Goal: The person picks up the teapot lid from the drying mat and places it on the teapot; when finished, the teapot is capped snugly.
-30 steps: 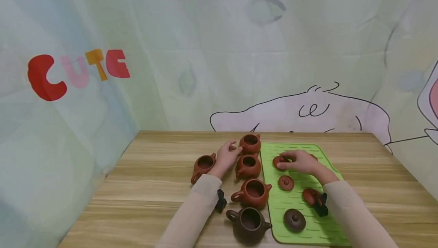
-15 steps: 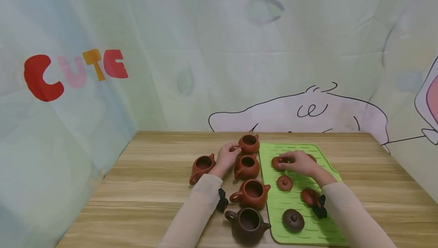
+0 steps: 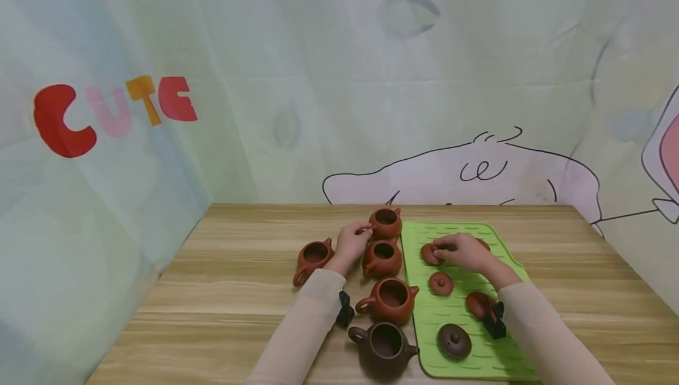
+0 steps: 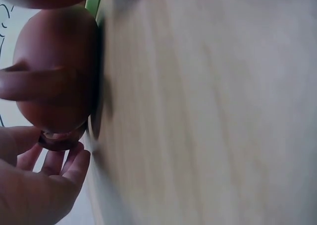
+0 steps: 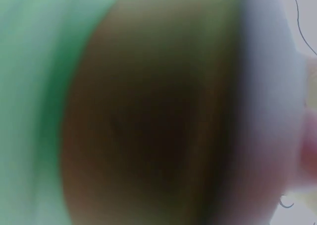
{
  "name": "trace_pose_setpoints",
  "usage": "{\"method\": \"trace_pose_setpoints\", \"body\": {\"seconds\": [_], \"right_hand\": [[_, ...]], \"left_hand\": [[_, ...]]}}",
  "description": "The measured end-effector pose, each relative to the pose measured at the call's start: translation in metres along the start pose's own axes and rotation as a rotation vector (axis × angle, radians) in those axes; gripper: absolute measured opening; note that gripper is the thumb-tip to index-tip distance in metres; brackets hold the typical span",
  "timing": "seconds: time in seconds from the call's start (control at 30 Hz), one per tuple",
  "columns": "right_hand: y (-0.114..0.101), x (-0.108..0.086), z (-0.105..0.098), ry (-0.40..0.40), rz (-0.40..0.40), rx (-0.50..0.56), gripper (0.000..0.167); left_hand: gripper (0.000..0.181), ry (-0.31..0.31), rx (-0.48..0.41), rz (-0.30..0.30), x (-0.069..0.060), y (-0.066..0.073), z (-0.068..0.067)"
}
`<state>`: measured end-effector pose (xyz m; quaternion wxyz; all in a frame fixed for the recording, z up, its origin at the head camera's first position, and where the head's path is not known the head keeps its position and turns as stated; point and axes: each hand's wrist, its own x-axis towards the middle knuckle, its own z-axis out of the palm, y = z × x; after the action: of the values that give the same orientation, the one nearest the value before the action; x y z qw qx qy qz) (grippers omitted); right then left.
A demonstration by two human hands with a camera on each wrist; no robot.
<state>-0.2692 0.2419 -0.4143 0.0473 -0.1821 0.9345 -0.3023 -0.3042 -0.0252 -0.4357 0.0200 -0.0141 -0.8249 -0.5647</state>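
In the head view my left hand pinches the handle of the farthest red-brown teapot, which stands without a lid; the left wrist view has the fingers of that hand round the handle. Over the green mat, my right hand has its thumb and fingers on the knob of a small red-brown lid, which lies on the mat. A large blurred brown shape fills much of the right wrist view.
Nearer in the row stand two red-brown teapots and a dark brown one; another red-brown teapot is left of my left hand. More lids, one red-brown, one dark, another red-brown, lie on the mat.
The fingers of my left hand have closed on the far teapot's handle. My right fingers have shifted slightly at the lid's knob. The whole head view has moved slightly.
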Motion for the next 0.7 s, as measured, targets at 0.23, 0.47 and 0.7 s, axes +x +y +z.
{"method": "trace_pose_setpoints", "body": {"seconds": [0.23,0.47,0.7], "right_hand": [[-0.002,-0.002,-0.003,-0.008,0.016,0.004,0.032],[-0.003,-0.003,-0.010,0.015,-0.009,-0.014,0.031],[-0.009,-0.001,-0.024,0.017,-0.017,-0.022,0.033]], "left_hand": [[0.022,-0.004,-0.006,-0.005,0.000,0.001,0.000],[0.022,-0.013,-0.007,-0.027,-0.002,0.005,-0.003],[0.024,-0.025,0.022,-0.019,-0.002,0.007,-0.004]]}}
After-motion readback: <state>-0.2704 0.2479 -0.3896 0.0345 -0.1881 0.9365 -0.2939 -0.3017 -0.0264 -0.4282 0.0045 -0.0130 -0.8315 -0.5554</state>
